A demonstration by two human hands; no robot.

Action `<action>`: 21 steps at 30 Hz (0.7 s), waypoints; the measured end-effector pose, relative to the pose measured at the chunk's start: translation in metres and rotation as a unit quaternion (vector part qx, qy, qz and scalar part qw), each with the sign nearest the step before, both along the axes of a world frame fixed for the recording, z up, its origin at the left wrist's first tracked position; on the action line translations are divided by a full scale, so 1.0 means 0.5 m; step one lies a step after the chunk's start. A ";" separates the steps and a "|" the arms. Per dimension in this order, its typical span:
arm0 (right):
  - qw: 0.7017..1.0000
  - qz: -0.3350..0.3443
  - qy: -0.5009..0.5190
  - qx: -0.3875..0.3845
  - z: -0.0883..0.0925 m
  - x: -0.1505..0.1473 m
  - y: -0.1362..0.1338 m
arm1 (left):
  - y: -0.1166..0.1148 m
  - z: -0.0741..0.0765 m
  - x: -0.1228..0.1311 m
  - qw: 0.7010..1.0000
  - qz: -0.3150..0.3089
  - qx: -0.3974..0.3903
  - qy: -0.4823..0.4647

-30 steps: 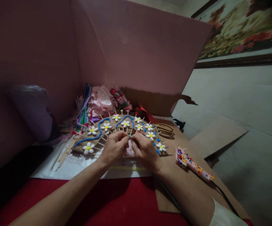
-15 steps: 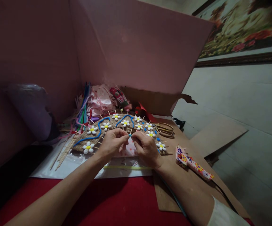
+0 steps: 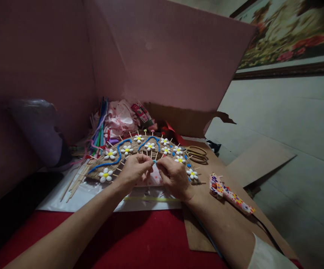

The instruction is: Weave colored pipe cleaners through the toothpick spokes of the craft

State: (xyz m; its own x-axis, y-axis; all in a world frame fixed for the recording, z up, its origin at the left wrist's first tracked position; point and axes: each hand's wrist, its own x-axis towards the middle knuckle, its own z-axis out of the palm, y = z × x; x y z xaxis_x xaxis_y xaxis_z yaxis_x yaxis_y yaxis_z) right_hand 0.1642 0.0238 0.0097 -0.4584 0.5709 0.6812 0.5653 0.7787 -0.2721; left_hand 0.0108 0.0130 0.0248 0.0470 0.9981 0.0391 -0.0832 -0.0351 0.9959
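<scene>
A woven arch-shaped jute piece (image 3: 114, 161) lies on the table, set with white-and-yellow flowers, blue pipe-cleaner lines and protruding wooden sticks. My left hand (image 3: 135, 170) and my right hand (image 3: 174, 175) meet at its lower middle edge. Both pinch a small blue piece (image 3: 154, 161) between their fingertips. Fingers of both hands are curled closed.
A floral-patterned glue gun (image 3: 229, 195) with a cord lies to the right on brown cardboard (image 3: 260, 158). Scissors (image 3: 197, 153) rest behind it. Pipe cleaners (image 3: 100, 129), pink fabric and loose wooden sticks (image 3: 76, 181) crowd the back left. A pink board (image 3: 164, 56) walls the rear.
Both hands have shifted slightly upward on the woven piece and stay pinched on the blue piece. Little else has moved.
</scene>
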 end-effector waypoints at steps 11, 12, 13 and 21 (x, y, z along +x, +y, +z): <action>1.000 0.001 0.022 0.004 -0.002 -0.003 0.000 | 0.002 -0.006 0.001 1.000 -0.023 0.002 -0.018; 1.000 0.001 0.023 0.004 -0.002 -0.003 0.000 | 0.002 -0.006 0.001 1.000 -0.024 0.003 -0.018; 1.000 0.001 0.023 0.004 -0.002 -0.003 0.000 | 0.001 -0.005 0.001 1.000 -0.024 0.003 -0.017; 1.000 0.009 0.027 -0.004 -0.003 -0.003 0.000 | -0.002 -0.001 0.002 0.999 -0.025 -0.014 -0.029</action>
